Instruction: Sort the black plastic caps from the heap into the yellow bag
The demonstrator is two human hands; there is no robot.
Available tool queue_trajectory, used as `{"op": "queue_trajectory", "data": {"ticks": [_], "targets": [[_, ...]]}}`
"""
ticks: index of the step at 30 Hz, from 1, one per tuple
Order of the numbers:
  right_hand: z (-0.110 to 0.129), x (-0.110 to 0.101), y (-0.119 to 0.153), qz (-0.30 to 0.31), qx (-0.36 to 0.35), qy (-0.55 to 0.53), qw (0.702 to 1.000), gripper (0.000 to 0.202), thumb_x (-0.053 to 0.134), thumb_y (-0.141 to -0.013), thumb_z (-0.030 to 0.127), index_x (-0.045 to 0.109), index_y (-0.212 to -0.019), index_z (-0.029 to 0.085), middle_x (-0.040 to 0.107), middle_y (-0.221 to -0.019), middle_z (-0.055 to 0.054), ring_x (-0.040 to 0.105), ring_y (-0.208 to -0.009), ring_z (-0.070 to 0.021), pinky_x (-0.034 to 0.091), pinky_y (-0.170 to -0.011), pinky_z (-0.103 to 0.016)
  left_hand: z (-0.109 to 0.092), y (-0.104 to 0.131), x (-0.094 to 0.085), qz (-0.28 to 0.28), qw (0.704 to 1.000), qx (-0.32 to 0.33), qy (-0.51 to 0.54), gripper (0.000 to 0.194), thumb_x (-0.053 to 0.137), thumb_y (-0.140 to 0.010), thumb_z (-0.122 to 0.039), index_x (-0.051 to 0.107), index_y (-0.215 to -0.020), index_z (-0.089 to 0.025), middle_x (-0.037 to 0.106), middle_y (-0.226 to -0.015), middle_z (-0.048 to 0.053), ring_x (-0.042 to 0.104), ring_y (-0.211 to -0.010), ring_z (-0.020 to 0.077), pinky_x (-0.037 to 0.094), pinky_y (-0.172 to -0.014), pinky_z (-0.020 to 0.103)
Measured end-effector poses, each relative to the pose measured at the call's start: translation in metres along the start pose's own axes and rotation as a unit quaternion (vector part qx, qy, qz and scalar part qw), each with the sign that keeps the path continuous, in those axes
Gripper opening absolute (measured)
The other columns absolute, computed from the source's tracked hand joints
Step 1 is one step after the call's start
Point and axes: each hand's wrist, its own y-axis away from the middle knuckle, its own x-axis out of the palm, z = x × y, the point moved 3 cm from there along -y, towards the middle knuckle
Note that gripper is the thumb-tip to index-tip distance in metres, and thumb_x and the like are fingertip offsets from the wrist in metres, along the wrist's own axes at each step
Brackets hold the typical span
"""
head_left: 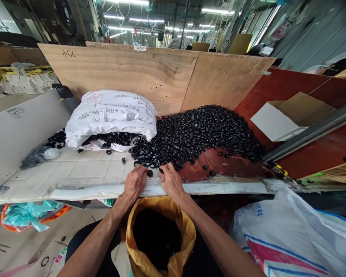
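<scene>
Both of my hands rest at the front edge of the work table. My left hand (135,180) is closed with its fingers curled at the near side of the black rings (145,152); whatever is in its fingertips is hidden. Close beside its thumb is a small black cap (150,173). My right hand (172,179) is pinched around another small black piece (161,170), which looks like a cap, partly covered by the fingers. Beyond it spreads a large heap of black caps (207,130). Between my forearms, below the table edge, stands an open yellow sack (132,234) with a dark inside.
A white woven bag (112,109) spills black rings at the left. Wooden boards (127,73) wall the table's back. An open carton (272,123) sits at the right behind a metal bar (314,134). A large white sack (265,227) stands below right.
</scene>
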Motion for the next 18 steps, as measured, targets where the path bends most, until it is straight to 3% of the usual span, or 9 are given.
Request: {"op": "queue_trajectory", "data": {"ticks": [3,6,10,13,15,18], "targets": [[-0.004,0.008,0.004,-0.022,0.007,-0.002,1.000,0.023,0.059,-0.092,0.008,0.065,-0.110,0.021,0.060,-0.109,-0.009,0.063,-0.085,-0.0214,0.050,-0.068,-0.028,0.001,0.002,0.002,-0.018,1.000,-0.007,0.017,0.020,0.058,-0.092,-0.009,0.073,-0.088,-0.022,0.073,-0.087,0.004,0.071,-0.084,0.0218,0.055,-0.079,0.031],[-0.005,0.008,0.007,-0.035,0.006,-0.008,0.999,0.025,0.057,-0.091,0.006,0.065,-0.110,0.021,0.060,-0.108,-0.009,0.062,-0.088,-0.0217,0.050,-0.070,-0.028,-0.003,0.004,0.001,-0.012,0.999,0.002,0.042,0.023,0.057,-0.090,-0.008,0.073,-0.099,-0.022,0.073,-0.092,0.004,0.072,-0.084,0.0202,0.056,-0.079,0.030],[-0.005,0.008,0.007,-0.038,0.016,0.001,0.999,0.023,0.055,-0.092,0.008,0.064,-0.110,0.020,0.061,-0.109,-0.010,0.063,-0.089,-0.0227,0.051,-0.072,-0.030,-0.014,0.006,0.002,0.058,0.997,0.034,0.029,0.031,0.065,-0.089,-0.015,0.067,-0.119,-0.021,0.070,-0.108,0.005,0.069,-0.075,0.0176,0.058,-0.076,0.031],[-0.005,0.008,0.008,-0.041,0.024,-0.006,0.999,0.024,0.055,-0.091,0.010,0.063,-0.112,0.018,0.064,-0.108,-0.011,0.064,-0.090,-0.0249,0.053,-0.076,-0.033,-0.018,0.006,0.005,0.087,0.994,0.058,0.023,0.028,0.068,-0.091,-0.018,0.066,-0.119,-0.022,0.071,-0.113,0.006,0.072,-0.092,0.0216,0.059,-0.088,0.034],[-0.005,0.004,0.009,-0.051,0.024,-0.046,0.997,0.025,0.057,-0.090,0.013,0.062,-0.114,0.018,0.066,-0.105,-0.010,0.065,-0.092,-0.0260,0.054,-0.081,-0.035,-0.019,0.007,0.007,0.091,0.994,0.060,0.025,0.023,0.066,-0.093,-0.016,0.067,-0.115,-0.021,0.073,-0.111,0.006,0.072,-0.099,0.0235,0.058,-0.093,0.036],[-0.005,-0.004,0.009,-0.047,0.024,-0.163,0.985,0.020,0.058,-0.093,0.020,0.064,-0.113,0.019,0.066,-0.103,-0.008,0.066,-0.088,-0.0226,0.056,-0.079,-0.033,-0.017,0.008,0.009,0.081,0.995,0.045,0.040,0.021,0.066,-0.092,-0.014,0.067,-0.112,-0.019,0.074,-0.104,0.007,0.072,-0.094,0.0241,0.059,-0.091,0.038]]}}
